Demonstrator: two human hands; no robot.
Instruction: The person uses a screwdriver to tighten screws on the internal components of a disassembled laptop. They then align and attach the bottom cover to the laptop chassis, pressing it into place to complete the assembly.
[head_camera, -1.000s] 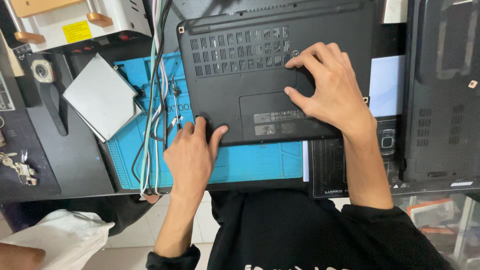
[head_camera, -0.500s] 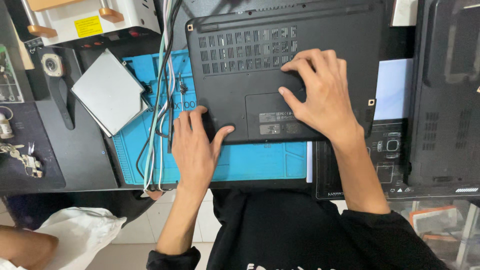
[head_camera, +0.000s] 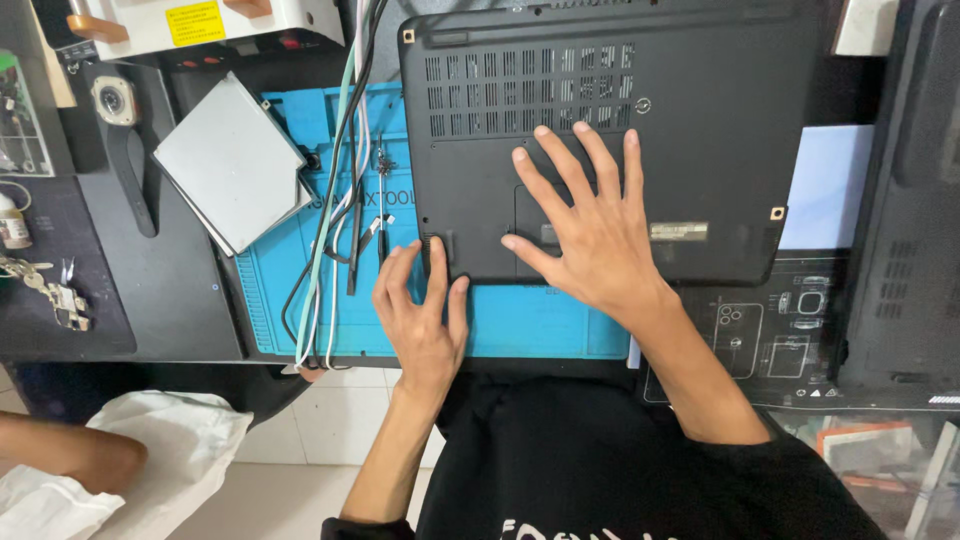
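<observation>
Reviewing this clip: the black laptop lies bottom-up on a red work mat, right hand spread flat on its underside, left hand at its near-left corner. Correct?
Not quite: the work mat is blue, not red, as the head view shows. The rest holds: the black laptop lies bottom-up on it, the right hand spread flat on its underside and the left hand at its near-left corner.

Both forearms are bare to the elbow. The left hand (head_camera: 420, 325) and right hand (head_camera: 592, 235) wear no gloves or rings. The shirt (head_camera: 620, 470) is black, perhaps with pale print.
</observation>
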